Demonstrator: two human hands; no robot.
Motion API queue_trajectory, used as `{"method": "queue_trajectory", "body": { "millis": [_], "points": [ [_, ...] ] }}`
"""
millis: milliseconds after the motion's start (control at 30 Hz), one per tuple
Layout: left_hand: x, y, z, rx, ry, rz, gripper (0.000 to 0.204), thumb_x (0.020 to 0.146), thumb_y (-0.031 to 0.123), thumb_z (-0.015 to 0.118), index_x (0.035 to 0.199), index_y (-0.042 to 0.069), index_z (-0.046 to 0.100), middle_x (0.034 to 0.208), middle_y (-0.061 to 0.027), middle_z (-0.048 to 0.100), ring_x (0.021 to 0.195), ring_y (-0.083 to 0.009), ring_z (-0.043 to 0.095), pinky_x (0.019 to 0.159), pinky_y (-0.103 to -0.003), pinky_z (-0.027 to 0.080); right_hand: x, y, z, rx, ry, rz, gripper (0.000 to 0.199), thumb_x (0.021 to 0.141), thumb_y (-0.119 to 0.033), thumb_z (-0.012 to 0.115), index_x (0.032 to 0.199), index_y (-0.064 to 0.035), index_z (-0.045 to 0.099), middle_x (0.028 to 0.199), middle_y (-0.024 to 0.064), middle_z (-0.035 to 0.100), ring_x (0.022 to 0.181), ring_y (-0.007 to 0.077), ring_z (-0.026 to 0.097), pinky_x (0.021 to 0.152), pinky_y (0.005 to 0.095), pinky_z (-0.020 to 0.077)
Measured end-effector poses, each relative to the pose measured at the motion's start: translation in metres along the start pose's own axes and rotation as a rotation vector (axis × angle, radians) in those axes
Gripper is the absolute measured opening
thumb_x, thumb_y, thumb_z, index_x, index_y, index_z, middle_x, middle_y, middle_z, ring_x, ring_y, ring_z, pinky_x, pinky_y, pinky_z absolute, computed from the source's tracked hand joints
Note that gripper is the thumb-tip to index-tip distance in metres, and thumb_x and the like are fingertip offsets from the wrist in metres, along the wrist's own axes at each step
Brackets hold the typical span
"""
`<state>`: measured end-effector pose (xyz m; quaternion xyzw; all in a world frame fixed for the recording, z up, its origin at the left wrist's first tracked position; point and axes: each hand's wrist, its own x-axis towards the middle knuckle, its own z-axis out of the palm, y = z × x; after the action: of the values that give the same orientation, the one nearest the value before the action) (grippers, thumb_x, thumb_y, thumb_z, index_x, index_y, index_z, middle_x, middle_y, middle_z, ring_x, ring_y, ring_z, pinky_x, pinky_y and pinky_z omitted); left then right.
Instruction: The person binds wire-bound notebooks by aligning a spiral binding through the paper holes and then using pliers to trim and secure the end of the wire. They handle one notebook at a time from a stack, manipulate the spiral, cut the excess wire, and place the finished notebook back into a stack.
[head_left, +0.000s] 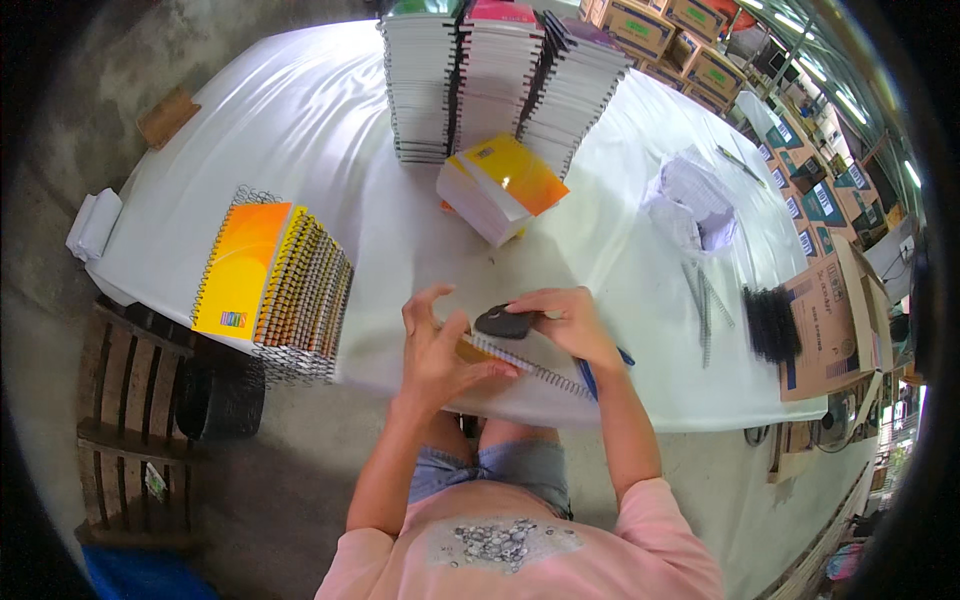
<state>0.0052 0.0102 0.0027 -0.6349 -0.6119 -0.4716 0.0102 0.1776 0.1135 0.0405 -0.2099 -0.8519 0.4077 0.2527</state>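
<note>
A thin notebook (476,351) stands at the table's near edge, its spine turned up, with a wire coil (552,378) running along it and sticking out to the right. My left hand (436,350) grips the notebook, thumb against the coil side and index finger raised. Just above the spine, my right hand (572,322) pinches a small, flat black piece (502,322) with rounded ends; its exact kind is unclear. A blue-handled tool (588,380) lies beneath my right wrist, partly hidden.
Coiled yellow-orange notebooks (240,275) are stacked at left. Ahead sit loose yellow-covered pages (505,185) before tall notebook stacks (420,90). Loose coils (700,310), a crumpled white bundle (692,200) and a carton (825,330) with black coils (772,325) stand at right.
</note>
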Motion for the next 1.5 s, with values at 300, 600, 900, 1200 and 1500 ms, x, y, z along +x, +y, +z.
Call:
{"method": "queue_trajectory", "body": {
  "millis": [300, 600, 900, 1200, 1500],
  "points": [
    [-0.011, -0.029, 0.018, -0.399, 0.065, -0.338, 0.101, 0.031, 0.043, 0.091, 0.103, 0.001, 0.035, 0.118, -0.0156, 0.031, 0.091, -0.0249, 0.042, 0.079, -0.037, 0.044, 0.006, 0.007, 0.013, 0.481, 0.185, 0.161, 0.036, 0.065, 0.010, 0.060, 0.096, -0.0062, 0.069, 0.092, 0.0104, 0.069, 0.088, 0.0169, 0.064, 0.082, 0.0284, 0.0486],
    [-0.017, -0.038, 0.024, -0.570, 0.007, -0.337, 0.097, 0.032, 0.040, 0.093, 0.097, 0.005, 0.030, 0.102, -0.0095, 0.032, 0.095, -0.0195, 0.038, 0.077, -0.031, 0.041, 0.028, 0.008, 0.028, 0.366, -0.076, 0.047, 0.035, 0.068, 0.011, 0.058, 0.097, -0.0049, 0.069, 0.092, 0.0098, 0.069, 0.085, 0.0175, 0.065, 0.079, 0.0293, 0.0497],
    [-0.018, -0.040, 0.026, -0.555, 0.035, -0.231, 0.081, 0.053, 0.030, 0.089, 0.102, 0.007, 0.029, 0.104, -0.0105, 0.033, 0.099, -0.0185, 0.036, 0.082, -0.031, 0.040, 0.024, -0.003, 0.018, 0.104, -0.022, 0.193, 0.038, 0.067, 0.012, 0.054, 0.098, -0.0043, 0.069, 0.095, 0.0090, 0.069, 0.088, 0.0157, 0.064, 0.079, 0.0256, 0.0475],
    [-0.023, -0.031, 0.011, -1.015, 0.247, -0.491, 0.053, 0.071, -0.001, 0.074, 0.110, 0.006, 0.039, 0.088, -0.0057, 0.057, 0.085, -0.0143, 0.057, 0.077, -0.028, 0.047, -0.067, 0.014, -0.019, -0.598, 0.408, 0.614, 0.060, 0.080, -0.020, 0.062, 0.135, -0.0145, 0.041, 0.135, 0.0166, 0.044, 0.122, 0.0327, 0.042, 0.103, 0.0507, 0.0262],
    [-0.009, 0.019, -0.006, -0.707, 0.398, -0.333, 0.080, 0.067, -0.009, 0.074, 0.133, 0.004, 0.030, 0.083, -0.0072, 0.066, 0.083, -0.0127, 0.058, 0.080, -0.027, 0.044, -0.097, -0.017, 0.041, -0.260, 0.618, 0.312, 0.050, 0.081, -0.020, 0.063, 0.130, -0.0184, 0.049, 0.110, 0.0125, 0.051, 0.100, 0.0306, 0.049, 0.089, 0.0471, 0.0328]
  ]
}}
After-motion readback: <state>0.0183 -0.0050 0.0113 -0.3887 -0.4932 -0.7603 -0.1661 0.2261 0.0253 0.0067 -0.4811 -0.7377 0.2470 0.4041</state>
